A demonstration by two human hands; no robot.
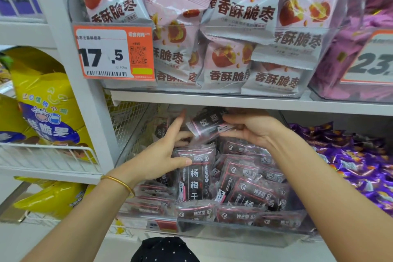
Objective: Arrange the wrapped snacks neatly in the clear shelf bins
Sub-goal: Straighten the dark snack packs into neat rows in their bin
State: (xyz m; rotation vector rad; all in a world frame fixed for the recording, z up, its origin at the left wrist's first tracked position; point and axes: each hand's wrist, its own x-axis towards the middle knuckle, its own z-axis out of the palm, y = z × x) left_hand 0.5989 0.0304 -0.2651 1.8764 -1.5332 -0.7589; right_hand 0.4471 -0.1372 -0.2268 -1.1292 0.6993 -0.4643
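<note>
A clear shelf bin (pixel 234 234) on the lower shelf holds several dark wrapped snack packs with pink edging. My right hand (pixel 253 130) holds one dark pack (pixel 207 124) tilted above the pile, at the back of the bin. My left hand (pixel 168 153) reaches in from the left. Its thumb presses on the top of an upright dark pack (pixel 196 176), and its fingers spread up toward the held pack. A gold bangle (pixel 119 183) sits on my left wrist.
The shelf board (pixel 234 100) hangs close above my hands. On it, a clear bin of pink snack bags (pixel 244 10) carries an orange price tag (pixel 114 53). Purple candies (pixel 350 159) fill the bin at right. Yellow bags (pixel 46 100) sit in wire racks at left.
</note>
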